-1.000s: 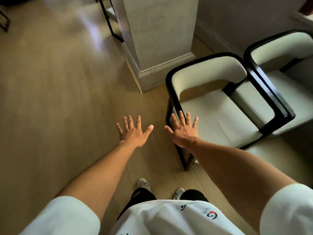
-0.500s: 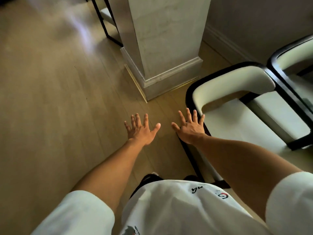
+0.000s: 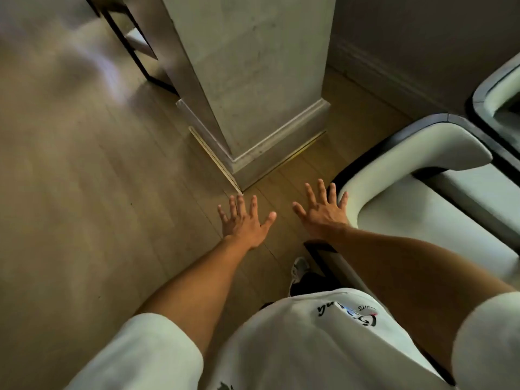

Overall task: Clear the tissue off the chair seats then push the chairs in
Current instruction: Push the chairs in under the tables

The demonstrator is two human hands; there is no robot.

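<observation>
Chair (image 3: 416,209) seat bare, hands spread, empty, beside it

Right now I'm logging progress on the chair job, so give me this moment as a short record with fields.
left hand: open, fingers spread, over bare floor, holding nothing
right hand: open, fingers spread, at the near chair's edge; contact unclear
near chair: visible seat shows no tissue
second chair: only a corner in view
pillar: ahead of the hands
</observation>
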